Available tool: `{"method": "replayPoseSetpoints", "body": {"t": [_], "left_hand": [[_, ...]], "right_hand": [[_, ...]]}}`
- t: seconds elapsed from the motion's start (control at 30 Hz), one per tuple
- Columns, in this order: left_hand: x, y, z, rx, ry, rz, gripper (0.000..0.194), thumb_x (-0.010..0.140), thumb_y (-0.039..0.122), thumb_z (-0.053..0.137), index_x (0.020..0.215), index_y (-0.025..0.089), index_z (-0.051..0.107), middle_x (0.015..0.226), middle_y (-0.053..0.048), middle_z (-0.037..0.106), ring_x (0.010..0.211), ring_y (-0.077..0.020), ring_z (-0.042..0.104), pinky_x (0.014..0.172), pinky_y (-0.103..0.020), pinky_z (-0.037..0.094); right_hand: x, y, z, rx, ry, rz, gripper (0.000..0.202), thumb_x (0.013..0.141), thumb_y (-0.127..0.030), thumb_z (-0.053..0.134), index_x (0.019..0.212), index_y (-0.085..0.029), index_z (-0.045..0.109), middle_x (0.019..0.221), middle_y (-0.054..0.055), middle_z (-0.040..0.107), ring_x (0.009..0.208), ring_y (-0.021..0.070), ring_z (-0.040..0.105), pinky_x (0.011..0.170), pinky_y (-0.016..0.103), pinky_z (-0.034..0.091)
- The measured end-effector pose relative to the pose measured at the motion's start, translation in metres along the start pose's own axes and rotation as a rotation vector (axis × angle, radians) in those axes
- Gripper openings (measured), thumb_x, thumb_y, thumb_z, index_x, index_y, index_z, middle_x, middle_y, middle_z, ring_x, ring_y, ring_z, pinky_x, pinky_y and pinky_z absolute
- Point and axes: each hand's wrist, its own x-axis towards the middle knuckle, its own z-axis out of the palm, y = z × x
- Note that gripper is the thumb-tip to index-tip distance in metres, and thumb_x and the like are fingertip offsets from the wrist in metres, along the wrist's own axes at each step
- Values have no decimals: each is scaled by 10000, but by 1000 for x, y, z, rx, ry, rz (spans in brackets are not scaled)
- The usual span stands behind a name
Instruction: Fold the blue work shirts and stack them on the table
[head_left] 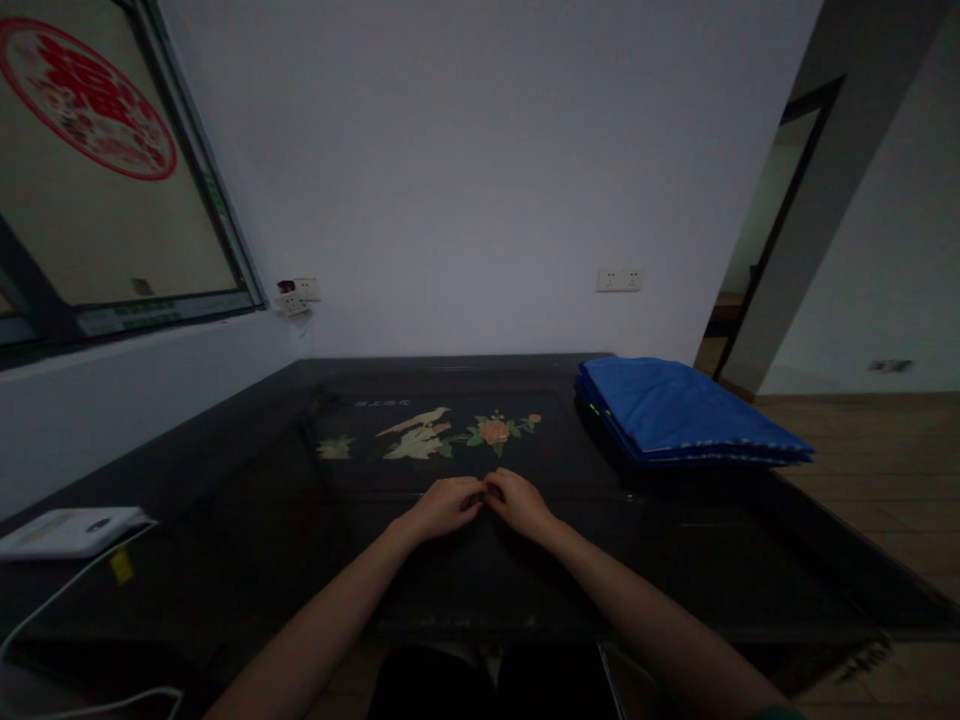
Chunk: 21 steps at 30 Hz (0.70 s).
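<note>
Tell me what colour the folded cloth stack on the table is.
The cloth stack is blue, seen best in the head view.

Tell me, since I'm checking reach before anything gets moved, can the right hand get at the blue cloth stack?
Probably yes: the right hand looks free, and only bare tabletop shows between it and the blue cloth stack.

Head camera, single view: worn on the person's head, behind the near edge of the bench (247, 530), directed forward and down. The left hand (446, 507) and right hand (519, 502) lie close, just below centre; the legs (435, 685) show at the lower border, beneath the viewpoint. The wall (465, 180) stands farther off, roughly face-on, behind the bench. The wide field takes in the window (112, 250) at left and the doorway (772, 220) and floor (862, 470) at right.
</note>
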Motion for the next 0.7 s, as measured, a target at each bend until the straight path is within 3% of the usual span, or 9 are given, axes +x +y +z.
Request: {"method": "replayPoseSetpoints", "body": {"t": [0.57,0.7], "left_hand": [[-2,5,-6,3,-12,7,172,811,111,508,907,200,620,841,-7,637,755,-141,591,657,-211,394],[-2,5,-5,-13,-28,25,211,830,126,507,963,213,646,883,-13,656,784,-141,607,686,-208,414]], "right_hand": [[0,1,-3,3,-27,6,71,842,-179,565,868,-180,631,859,23,584,804,140,529,665,225,333],[-2,7,-12,93,-151,-81,140,784,-119,595,895,-165,667,796,13,608,735,129,531,653,219,364]]}}
